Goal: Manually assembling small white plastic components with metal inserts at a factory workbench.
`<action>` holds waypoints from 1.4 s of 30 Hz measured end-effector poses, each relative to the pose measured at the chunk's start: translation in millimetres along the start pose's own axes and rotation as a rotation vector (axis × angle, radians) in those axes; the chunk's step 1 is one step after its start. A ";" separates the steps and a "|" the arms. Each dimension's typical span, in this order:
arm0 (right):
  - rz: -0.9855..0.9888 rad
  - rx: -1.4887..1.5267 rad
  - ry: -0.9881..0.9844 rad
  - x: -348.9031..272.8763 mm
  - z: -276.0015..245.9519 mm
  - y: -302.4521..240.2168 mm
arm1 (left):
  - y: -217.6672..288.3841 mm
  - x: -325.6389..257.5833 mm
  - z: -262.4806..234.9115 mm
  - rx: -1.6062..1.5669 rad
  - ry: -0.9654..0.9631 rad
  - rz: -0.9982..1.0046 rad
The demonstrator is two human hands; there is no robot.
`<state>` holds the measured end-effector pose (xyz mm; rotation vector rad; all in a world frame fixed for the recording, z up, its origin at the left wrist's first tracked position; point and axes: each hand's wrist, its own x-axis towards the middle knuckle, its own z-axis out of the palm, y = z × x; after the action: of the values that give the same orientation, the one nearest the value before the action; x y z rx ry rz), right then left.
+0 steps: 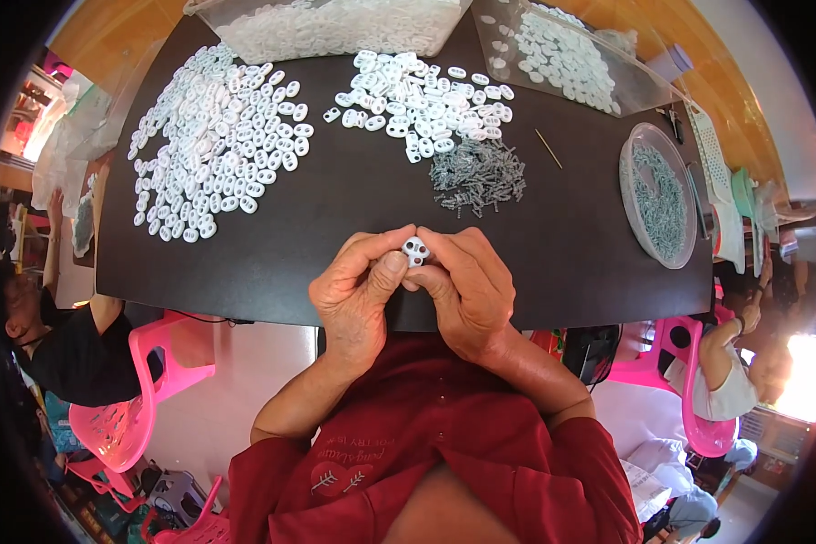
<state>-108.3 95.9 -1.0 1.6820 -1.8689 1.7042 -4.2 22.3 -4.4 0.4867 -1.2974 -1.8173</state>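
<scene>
My left hand [358, 290] and my right hand [462, 286] meet at the near edge of a black table [335, 218]. Between their fingertips they pinch one small white plastic piece with two holes [415, 249]. Straight ahead lies a loose heap of small grey metal springs [479, 177]. Beyond that heap sits a pile of white plastic pieces [417, 100], and a larger spread of white pieces [218, 136] covers the table's left side.
A round clear dish of grey springs [659, 195] stands at right. Two clear plastic bags of white pieces [335, 27] [567, 50] lie at the back. A thin stick [548, 149] lies near the springs. Pink chairs [145, 381] and seated people flank the table.
</scene>
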 end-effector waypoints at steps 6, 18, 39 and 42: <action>-0.004 -0.004 -0.013 2.0 1.6 -3.1 | -2.1 -3.4 -0.3 -0.031 0.037 0.042; -0.096 -0.006 0.003 -1.1 8.0 -0.6 | -6.1 -9.0 0.8 -0.038 0.099 0.104; -0.097 0.005 -0.012 -1.6 10.1 -5.2 | -6.0 -15.9 1.1 -0.015 0.148 0.095; -0.146 -0.016 -0.001 -2.5 11.3 -2.9 | -7.1 -15.6 1.2 -0.065 0.131 0.110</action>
<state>-98.9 89.6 -4.9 1.7651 -1.7084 1.6280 1.2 36.3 -12.6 0.4813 -1.1508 -1.7014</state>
